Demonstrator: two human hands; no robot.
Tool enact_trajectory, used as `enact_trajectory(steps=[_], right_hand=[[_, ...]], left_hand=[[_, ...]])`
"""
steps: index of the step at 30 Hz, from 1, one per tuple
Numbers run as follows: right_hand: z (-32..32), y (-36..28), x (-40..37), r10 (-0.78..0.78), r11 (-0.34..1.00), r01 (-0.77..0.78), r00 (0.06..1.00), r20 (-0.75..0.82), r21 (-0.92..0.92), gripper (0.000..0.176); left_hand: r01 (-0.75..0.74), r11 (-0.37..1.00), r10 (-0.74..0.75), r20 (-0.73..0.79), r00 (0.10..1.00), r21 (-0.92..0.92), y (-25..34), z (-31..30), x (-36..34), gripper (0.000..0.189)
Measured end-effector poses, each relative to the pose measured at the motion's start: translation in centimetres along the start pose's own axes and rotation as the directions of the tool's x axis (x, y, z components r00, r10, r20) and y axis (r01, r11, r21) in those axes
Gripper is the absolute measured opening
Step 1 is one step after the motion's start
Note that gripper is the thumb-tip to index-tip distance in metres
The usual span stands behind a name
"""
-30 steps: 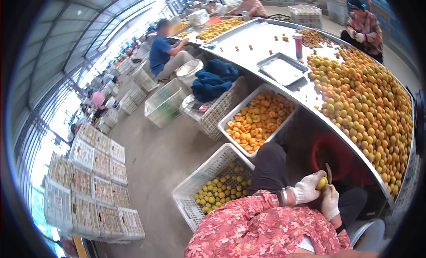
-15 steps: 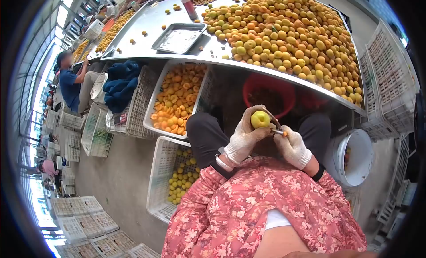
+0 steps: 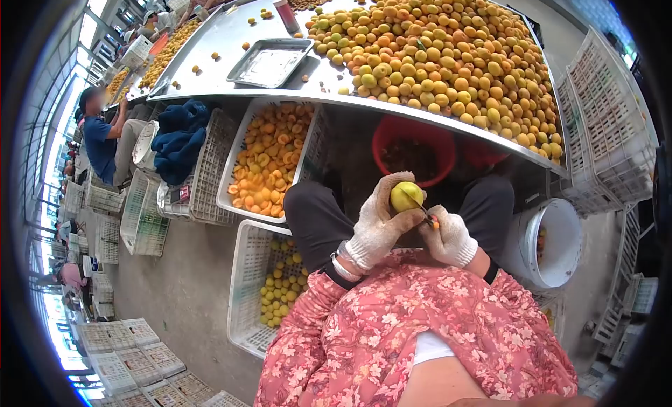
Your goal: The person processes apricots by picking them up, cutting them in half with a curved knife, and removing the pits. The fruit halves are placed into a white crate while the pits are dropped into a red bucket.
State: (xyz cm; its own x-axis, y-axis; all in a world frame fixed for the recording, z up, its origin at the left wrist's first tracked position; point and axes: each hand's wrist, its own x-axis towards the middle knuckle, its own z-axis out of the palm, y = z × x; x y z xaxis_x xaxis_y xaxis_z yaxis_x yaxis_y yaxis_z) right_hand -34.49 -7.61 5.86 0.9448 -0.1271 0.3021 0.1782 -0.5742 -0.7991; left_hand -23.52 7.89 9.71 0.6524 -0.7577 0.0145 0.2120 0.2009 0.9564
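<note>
Gloved in white, my left hand point(image 3: 379, 221) is wrapped round a yellow-green fruit point(image 3: 407, 196). My right hand point(image 3: 448, 236), in a similar glove, grips a small knife point(image 3: 432, 220) with an orange handle. The knife's tip meets the lower right side of the fruit, where a thin line runs across the skin. Both hands are close together above my lap. Beyond them, under the table, is a red basin point(image 3: 448, 158) with dark contents that I cannot make out.
A metal table point(image 3: 210, 81) bears a heap of apricots point(image 3: 448, 64), a steel tray point(image 3: 271, 62) and a red cup point(image 3: 286, 16). Crates of halved point(image 3: 225, 170) and whole point(image 3: 236, 288) fruit stand left, a white bucket point(image 3: 563, 249) right. A person in blue point(image 3: 100, 144) sits far left.
Both hands have drawn closer together and the fruit has turned. The knife now touches its skin. The whole view has shifted slightly, with the table and crates further left.
</note>
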Motion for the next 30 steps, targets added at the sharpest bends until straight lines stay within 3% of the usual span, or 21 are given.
enact_trajectory(steps=[4, 5, 6, 7, 8, 11, 13, 15, 17, 19, 21, 22, 26, 27, 28, 30], right_hand=[[1.7, 0.5, 0.1, 0.008, 0.993, -0.002, 0.999, -0.047, 0.121, 0.021], [2.1, 0.4, 0.4, -0.006, 0.992, 0.017, 0.996, -0.088, 0.128, 0.027], [2.2, 0.3, 0.6, -0.021, 0.99, 0.038, 0.991, -0.13, 0.134, 0.034], [2.1, 0.3, 0.3, 0.069, 0.99, -0.06, 0.995, -0.069, 0.127, 0.042], [2.1, 0.1, 0.4, 0.068, 0.99, -0.059, 0.995, -0.069, 0.126, 0.042], [2.0, -0.7, 0.9, 0.155, 0.982, -0.147, 0.985, -0.069, 0.115, 0.035], [1.7, -0.7, 1.0, 0.267, 0.958, -0.272, 0.961, 0.066, 0.085, 0.015], [1.4, -1.2, 1.3, 0.288, 0.954, -0.293, 0.954, 0.08, 0.063, 0.014], [1.6, -1.3, 1.3, 0.307, 0.949, -0.312, 0.947, 0.095, 0.042, 0.014], [2.1, -0.8, 1.1, 0.175, 0.984, -0.175, 0.984, 0.017, 0.031, 0.024], [2.9, 0.2, 1.1, 0.11, 0.994, -0.11, 0.994, -0.022, 0.004, 0.024], [3.0, 0.5, 1.0, 0.041, 0.999, -0.044, 0.997, -0.064, -0.032, 0.023], [2.2, -0.2, 1.1, 0.077, 0.995, -0.074, 0.996, -0.049, 0.061, 0.023], [1.8, -0.3, 1.0, 0.162, 0.982, -0.163, 0.987, 0.014, 0.094, 0.023], [1.6, -0.5, 1.0, 0.243, 0.96, -0.252, 0.967, 0.08, 0.122, 0.023], [1.4, -0.9, 1.2, 0.268, 0.952, -0.279, 0.959, 0.097, 0.126, 0.022]], left_hand=[[0.04, 0.944, -0.032, 0.029, 0.999, -0.328, -0.5, 1.1, -0.1, 0.048], [0.072, 0.887, -0.071, 0.021, 0.997, -0.455, -0.5, 1.4, 0.1, 0.05], [0.074, 0.887, -0.07, 0.024, 0.997, -0.457, -0.9, 1.4, 0.3, 0.05], [0.127, 0.781, -0.107, 0.069, 0.992, -0.611, -1.4, 1.1, 0.5, 0.056], [0.178, 0.648, -0.134, 0.119, 0.984, -0.74, -1.8, 1.0, 0.7, 0.064], [0.195, 0.654, -0.162, 0.116, 0.98, -0.731, -2.3, 0.5, 1.0, 0.069], [0.213, 0.653, -0.156, 0.147, 0.977, -0.726, -3.0, 0.0, 1.4, 0.067], [0.005, 0.839, -0.088, -0.127, 0.988, -0.543, -3.3, 0.1, 1.6, 0.065], [-0.054, 0.878, -0.032, -0.17, 0.985, -0.476, -2.9, 0.2, 1.6, 0.064], [-0.115, 0.908, 0.029, -0.213, 0.977, -0.403, -2.3, 0.5, 1.4, 0.064], [0.066, 0.726, -0.107, -0.018, 0.994, -0.684, -2.1, 0.8, 1.0, 0.064], [0.07, 0.725, -0.11, -0.016, 0.994, -0.685, -2.2, 0.9, 0.8, 0.064], [0.089, 0.645, -0.1, 0.032, 0.995, -0.759, -2.7, 0.8, 0.9, 0.064], [-0.052, 0.875, -0.008, -0.122, 0.993, -0.482, -2.8, 0.9, 1.0, 0.065], [-0.162, 0.979, 0.13, -0.232, 0.964, -0.126, -2.8, 0.9, 1.1, 0.065], [-0.157, 0.975, 0.12, -0.219, 0.968, -0.158, -2.3, 0.8, 1.1, 0.066]])
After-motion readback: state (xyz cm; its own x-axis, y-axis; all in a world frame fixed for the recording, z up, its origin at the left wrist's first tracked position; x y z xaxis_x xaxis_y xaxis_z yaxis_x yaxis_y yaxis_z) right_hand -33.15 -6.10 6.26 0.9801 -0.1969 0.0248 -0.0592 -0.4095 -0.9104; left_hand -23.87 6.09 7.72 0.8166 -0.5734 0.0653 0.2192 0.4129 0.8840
